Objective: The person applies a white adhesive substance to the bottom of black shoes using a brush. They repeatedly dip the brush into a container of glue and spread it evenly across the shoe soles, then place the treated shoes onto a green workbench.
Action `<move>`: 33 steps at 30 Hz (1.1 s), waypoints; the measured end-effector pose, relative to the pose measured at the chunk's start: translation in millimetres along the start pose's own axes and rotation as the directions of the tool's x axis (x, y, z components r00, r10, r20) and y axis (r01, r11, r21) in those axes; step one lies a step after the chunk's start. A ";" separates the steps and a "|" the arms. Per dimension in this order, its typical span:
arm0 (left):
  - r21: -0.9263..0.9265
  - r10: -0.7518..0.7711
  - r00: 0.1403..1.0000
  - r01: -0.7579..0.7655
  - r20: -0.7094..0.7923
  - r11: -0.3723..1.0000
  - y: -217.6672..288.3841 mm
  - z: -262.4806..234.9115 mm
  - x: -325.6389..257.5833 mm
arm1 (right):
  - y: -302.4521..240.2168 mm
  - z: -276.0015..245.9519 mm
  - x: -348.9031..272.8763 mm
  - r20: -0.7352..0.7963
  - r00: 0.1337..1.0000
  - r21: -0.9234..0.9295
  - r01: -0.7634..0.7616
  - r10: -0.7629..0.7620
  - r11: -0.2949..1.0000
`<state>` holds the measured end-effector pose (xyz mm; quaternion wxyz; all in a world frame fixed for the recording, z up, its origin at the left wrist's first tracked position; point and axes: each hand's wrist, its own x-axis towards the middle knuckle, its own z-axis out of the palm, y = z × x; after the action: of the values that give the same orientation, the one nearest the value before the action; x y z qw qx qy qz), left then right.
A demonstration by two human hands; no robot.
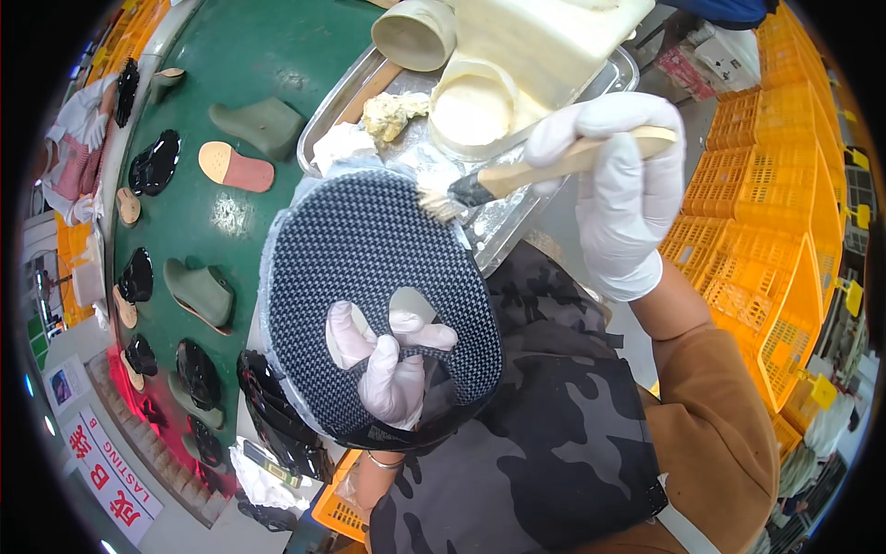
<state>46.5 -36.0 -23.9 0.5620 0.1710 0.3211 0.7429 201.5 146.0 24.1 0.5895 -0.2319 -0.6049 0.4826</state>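
My right hand (628, 198), in a white glove, is closed around the wooden handle of a flat brush (563, 164). The brush's pale bristles touch the upper right edge of a shoe upper (355, 240) with black-and-grey houndstooth fabric facing me and a pale rim along its left side. Gloved in white too, my left hand (392, 374) grips the upper, its fingers coming through the cut-out openings around a narrow strip. The rest of that hand is hidden behind the piece. Past the bristles, a round cup (472, 106) holding creamy white liquid stands in a metal tray (323, 115).
A green conveyor belt (231, 217) on the left carries green shoe lasts (258, 127), insoles (235, 168) and glossy black uppers (155, 164). A cream plastic container (544, 46) rests in the tray. Yellow crates (748, 268) are stacked on the right. Another person's gloved hand (95, 129) shows far left.
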 end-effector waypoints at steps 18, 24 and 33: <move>0.365 0.469 0.861 -0.508 0.196 0.780 -11.2 -10.6 9.1 | -21.8 -6.5 -9.4 0.199 0.953 -0.029 -0.226 0.227 0.974; 0.382 0.484 0.873 -0.466 0.056 0.798 -18.1 -5.1 16.0 | -8.6 9.7 -1.5 0.050 0.998 0.189 -0.037 0.028 0.981; 0.568 0.536 0.824 -0.533 0.181 0.628 -6.4 -5.9 35.4 | -15.5 -0.5 -1.4 0.200 0.965 0.116 -0.195 0.170 0.974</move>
<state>36.6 -3.1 -36.4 0.2323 0.4235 0.4737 0.7364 206.7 138.4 36.6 0.4968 -0.1997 -0.6000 0.5944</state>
